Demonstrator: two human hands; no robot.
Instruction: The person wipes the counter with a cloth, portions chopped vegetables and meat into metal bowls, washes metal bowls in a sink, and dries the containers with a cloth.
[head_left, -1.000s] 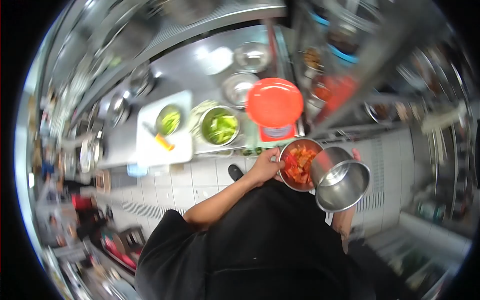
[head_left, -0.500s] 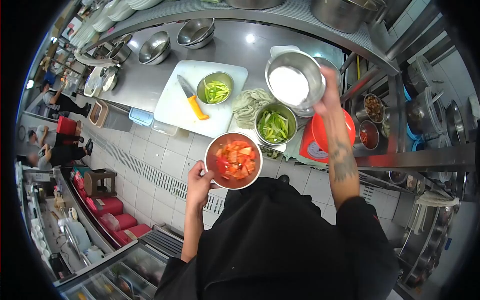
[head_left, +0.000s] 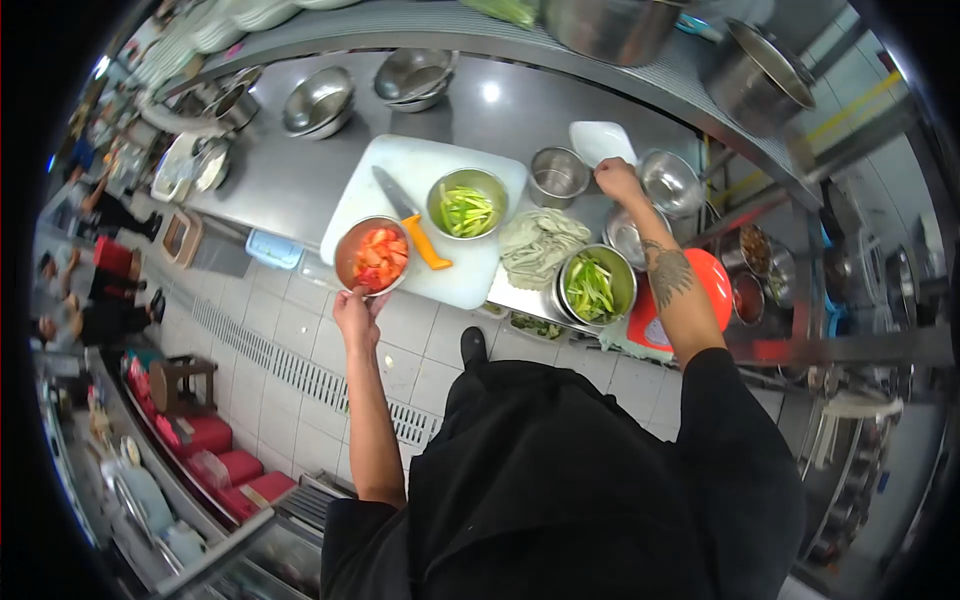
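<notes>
Head view, far left: shows stacked metal bowls [head_left: 320,97] on the steel counter [head_left: 540,110]. Nearer, held out in the left hand [head_left: 358,313], a small steel bowl [head_left: 347,246], mouth facing up. Fingers of that hand closed on its near rim, partly hidden beneath. Thin bright rim, inner wall tinged reddish brown. Heaped inside, red to orange chunks [head_left: 383,258], glossy, unevenly cut, deeper red toward the near side. Seen over the near left edge of a white cutting board [head_left: 470,285]; cannot tell whether touching it.

Just right, lying on the board, a knife [head_left: 428,242] with an orange handle, blade toward far left. Beside the handle, a second bowl [head_left: 468,178] of pale green strips. Right of the board, a crumpled grey-green cloth [head_left: 543,245], with a steel pot [head_left: 557,165] beyond. Right of the cloth on the near side, a deeper pot [head_left: 624,290] of green pieces.

Farther right, stretched across the counter, the right hand [head_left: 617,181] at the near edge of a white dish [head_left: 600,138]. Fingers bent downward; cannot tell whether gripping. Beyond the forearm, a round metal bowl [head_left: 685,175]; nearer, a red plate [head_left: 712,285], partly covered by the arm.
</notes>
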